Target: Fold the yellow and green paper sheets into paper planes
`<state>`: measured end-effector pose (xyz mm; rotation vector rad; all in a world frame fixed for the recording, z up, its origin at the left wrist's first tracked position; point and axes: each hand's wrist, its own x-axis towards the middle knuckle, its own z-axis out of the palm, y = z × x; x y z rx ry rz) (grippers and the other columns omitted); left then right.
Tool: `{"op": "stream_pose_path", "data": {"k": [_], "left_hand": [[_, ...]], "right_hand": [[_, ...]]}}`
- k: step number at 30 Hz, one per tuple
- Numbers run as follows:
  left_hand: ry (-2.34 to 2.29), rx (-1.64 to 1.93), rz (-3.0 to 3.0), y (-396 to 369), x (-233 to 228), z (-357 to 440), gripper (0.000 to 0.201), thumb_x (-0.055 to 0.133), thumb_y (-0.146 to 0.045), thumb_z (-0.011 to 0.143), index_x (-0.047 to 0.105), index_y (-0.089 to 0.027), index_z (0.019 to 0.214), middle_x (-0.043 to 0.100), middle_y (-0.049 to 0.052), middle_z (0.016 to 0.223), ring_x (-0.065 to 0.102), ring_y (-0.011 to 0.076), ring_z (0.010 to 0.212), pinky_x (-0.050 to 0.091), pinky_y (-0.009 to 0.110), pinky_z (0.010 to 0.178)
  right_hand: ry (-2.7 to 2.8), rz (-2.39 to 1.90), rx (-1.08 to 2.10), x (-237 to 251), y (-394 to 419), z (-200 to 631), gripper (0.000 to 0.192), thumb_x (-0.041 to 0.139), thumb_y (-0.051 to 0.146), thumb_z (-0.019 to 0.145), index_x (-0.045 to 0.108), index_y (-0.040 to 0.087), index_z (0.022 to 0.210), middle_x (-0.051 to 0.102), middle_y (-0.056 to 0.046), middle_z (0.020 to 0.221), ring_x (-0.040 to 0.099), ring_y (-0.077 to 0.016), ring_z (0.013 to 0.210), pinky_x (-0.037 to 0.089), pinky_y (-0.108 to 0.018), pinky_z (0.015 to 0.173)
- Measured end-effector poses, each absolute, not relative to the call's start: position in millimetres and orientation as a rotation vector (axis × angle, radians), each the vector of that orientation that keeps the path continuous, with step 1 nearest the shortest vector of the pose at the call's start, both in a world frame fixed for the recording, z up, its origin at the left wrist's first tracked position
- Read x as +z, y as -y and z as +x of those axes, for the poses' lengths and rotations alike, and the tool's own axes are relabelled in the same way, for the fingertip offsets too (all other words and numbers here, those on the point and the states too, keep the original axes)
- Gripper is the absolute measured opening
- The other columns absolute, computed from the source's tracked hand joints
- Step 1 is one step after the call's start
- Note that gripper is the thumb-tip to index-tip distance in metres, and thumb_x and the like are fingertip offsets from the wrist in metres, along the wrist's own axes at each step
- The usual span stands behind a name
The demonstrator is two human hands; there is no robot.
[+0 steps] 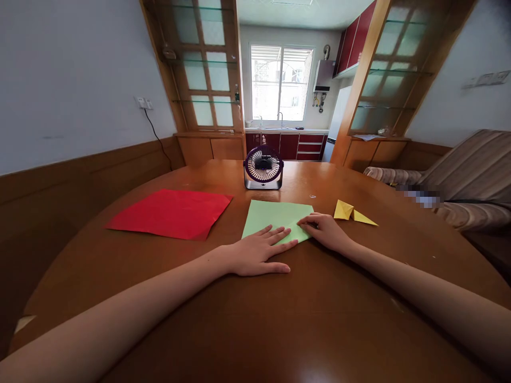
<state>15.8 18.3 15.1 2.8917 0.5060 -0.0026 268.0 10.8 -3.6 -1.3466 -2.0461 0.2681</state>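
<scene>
A light green sheet of paper lies flat on the table in front of me. My left hand rests spread over its lower left part, fingers apart and pointing right, holding nothing. At the right side of the sheet, my right hand has its fingers bent and drawn together, the tips touching the paper near its right edge. Whether a layer of paper is pinched between them is hard to see. The near edge of the sheet is partly hidden under the left hand.
Red paper lies to the left on the wooden table. A folded yellow paper piece sits right of my right hand. Beyond the green sheet stands a small dark fan. A striped sofa is at the far right.
</scene>
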Motion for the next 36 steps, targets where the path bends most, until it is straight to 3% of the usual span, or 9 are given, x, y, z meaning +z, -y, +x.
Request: {"op": "stream_pose_path", "data": {"k": [36], "left_hand": [[-0.478,0.069,2.932,-18.4,10.5,14.9,0.071,0.031,-0.064,0.095,0.017,-0.026,0.153,0.006,0.007,0.160,0.006,0.0287,0.147,0.006,0.047,0.120]], "right_hand": [[2.151,-1.439,0.090,-4.9,-9.4,266.1,0.024,0.050,0.023,0.092,0.072,0.019,0.098,0.070,-0.008,0.094,0.065,-0.0205,0.084,0.049,-0.033,0.080]]}}
